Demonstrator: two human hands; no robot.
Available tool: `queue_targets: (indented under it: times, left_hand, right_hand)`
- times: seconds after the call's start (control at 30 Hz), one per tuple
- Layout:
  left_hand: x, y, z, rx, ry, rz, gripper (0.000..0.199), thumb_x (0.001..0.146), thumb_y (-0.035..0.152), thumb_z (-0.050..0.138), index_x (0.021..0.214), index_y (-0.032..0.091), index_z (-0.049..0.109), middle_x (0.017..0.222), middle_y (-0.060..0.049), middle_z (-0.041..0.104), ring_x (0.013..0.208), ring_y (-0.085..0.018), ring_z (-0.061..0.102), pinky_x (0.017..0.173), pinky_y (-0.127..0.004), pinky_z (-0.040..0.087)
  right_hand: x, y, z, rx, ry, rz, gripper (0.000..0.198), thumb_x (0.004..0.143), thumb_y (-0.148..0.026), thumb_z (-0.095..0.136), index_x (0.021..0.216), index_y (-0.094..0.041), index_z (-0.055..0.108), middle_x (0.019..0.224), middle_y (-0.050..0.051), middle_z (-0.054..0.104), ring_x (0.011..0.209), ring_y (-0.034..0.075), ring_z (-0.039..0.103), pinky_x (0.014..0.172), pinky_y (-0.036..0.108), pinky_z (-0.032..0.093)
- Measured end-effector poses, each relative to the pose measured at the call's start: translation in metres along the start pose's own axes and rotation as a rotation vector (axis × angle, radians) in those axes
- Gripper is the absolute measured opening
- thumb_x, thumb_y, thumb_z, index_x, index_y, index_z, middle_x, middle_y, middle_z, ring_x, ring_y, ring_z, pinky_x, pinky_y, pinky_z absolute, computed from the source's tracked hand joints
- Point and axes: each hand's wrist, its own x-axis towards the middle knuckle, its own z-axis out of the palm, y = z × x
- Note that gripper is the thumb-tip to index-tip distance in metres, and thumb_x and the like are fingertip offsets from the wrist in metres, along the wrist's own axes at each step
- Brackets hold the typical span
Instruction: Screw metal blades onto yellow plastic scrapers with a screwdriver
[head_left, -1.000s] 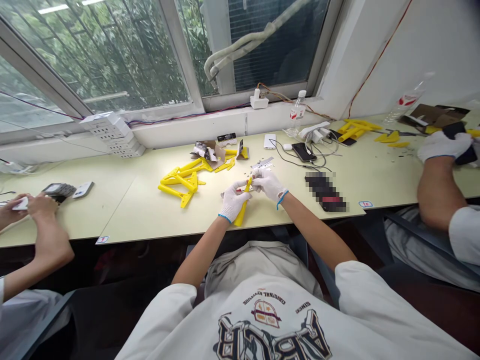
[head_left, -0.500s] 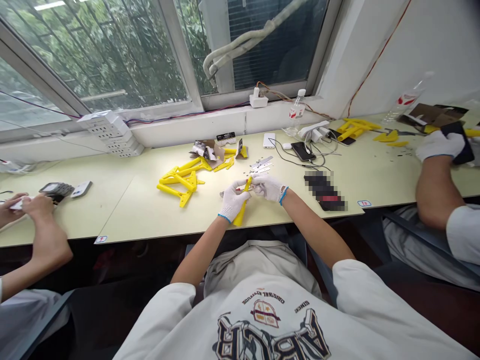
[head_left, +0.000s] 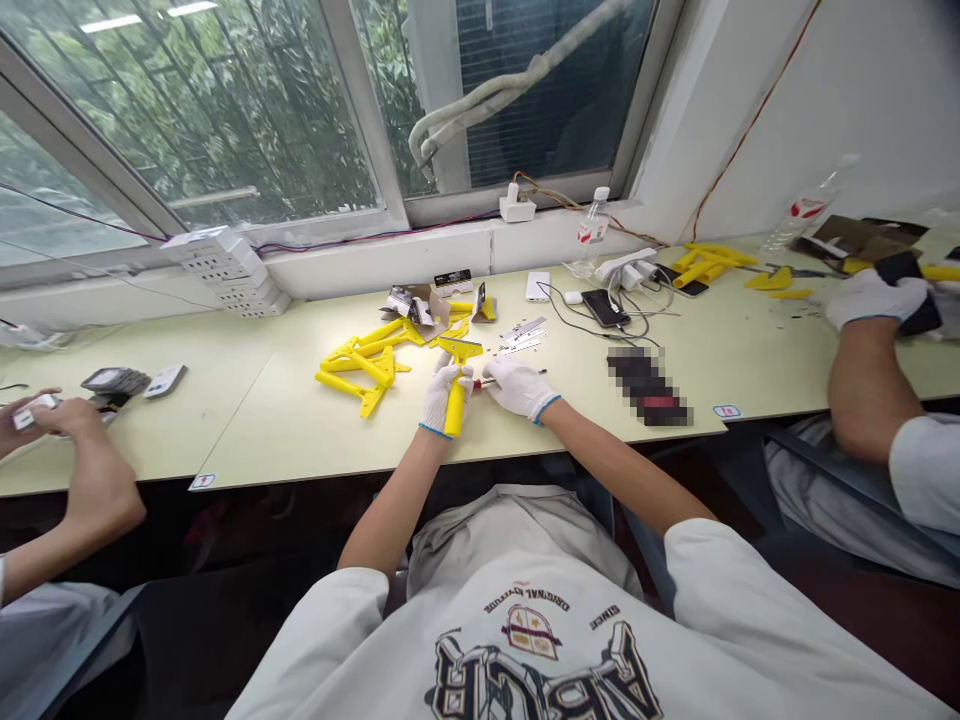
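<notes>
My left hand [head_left: 437, 398], in a white glove with a blue cuff, is closed round the handle of a yellow scraper [head_left: 455, 400]. The scraper stands head away from me, with a grey strip along its wide end. To its right, my gloved right hand [head_left: 517, 388] is low over the table, its fingers closed at the red handle of a screwdriver [head_left: 478, 384]. The hand covers the middle of the screwdriver; a thin tip shows beyond it. Just past my hands lie flat metal blades [head_left: 523, 336] among small dark screws.
Several yellow scraper handles [head_left: 360, 365] are piled left of my hands, beside an opened cardboard box [head_left: 427, 305]. Behind are a power bank [head_left: 538, 287], a phone [head_left: 606, 308], cables and a bottle [head_left: 592, 230]. A pixelated dark item [head_left: 649, 385] lies right. Co-workers sit on both sides.
My left hand has turned the scraper upright and moved it left, so its wide head shows. My right hand has come off the scraper and down onto the screwdriver.
</notes>
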Motion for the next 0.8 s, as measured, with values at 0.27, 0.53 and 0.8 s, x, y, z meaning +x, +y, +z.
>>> queue_targets:
  times: [0.27, 0.53, 0.8]
  left_hand:
    - [0.003, 0.006, -0.005, -0.08, -0.022, 0.006, 0.078, 0.087, 0.003, 0.071, 0.153, 0.043, 0.06, 0.136, -0.003, 0.068, 0.085, -0.005, 0.066, 0.063, -0.009, 0.051]
    - [0.001, 0.004, -0.002, -0.068, -0.004, -0.035, 0.074, 0.086, 0.002, 0.07, 0.15, 0.038, 0.063, 0.141, -0.007, 0.066, 0.084, -0.005, 0.064, 0.062, -0.009, 0.05]
    - [0.001, -0.019, -0.006, 0.034, -0.005, -0.168, 0.078, 0.081, 0.001, 0.074, 0.153, 0.029, 0.061, 0.133, -0.01, 0.068, 0.082, -0.009, 0.068, 0.06, -0.013, 0.054]
  right_hand:
    - [-0.001, -0.005, -0.006, -0.162, -0.214, -0.005, 0.038, 0.1, -0.02, 0.052, 0.13, -0.013, 0.075, 0.122, 0.018, 0.076, 0.105, 0.028, 0.07, 0.089, 0.034, 0.046]
    - [-0.023, 0.035, -0.071, -0.074, -0.281, 0.083, 0.038, 0.092, -0.02, 0.057, 0.121, -0.019, 0.08, 0.105, 0.008, 0.077, 0.091, 0.018, 0.066, 0.076, 0.026, 0.038]
    - [-0.048, 0.022, -0.119, 1.074, 0.387, 0.035, 0.023, 0.091, -0.038, 0.069, 0.099, -0.016, 0.067, 0.066, -0.006, 0.043, 0.053, 0.005, 0.032, 0.049, 0.018, 0.024]
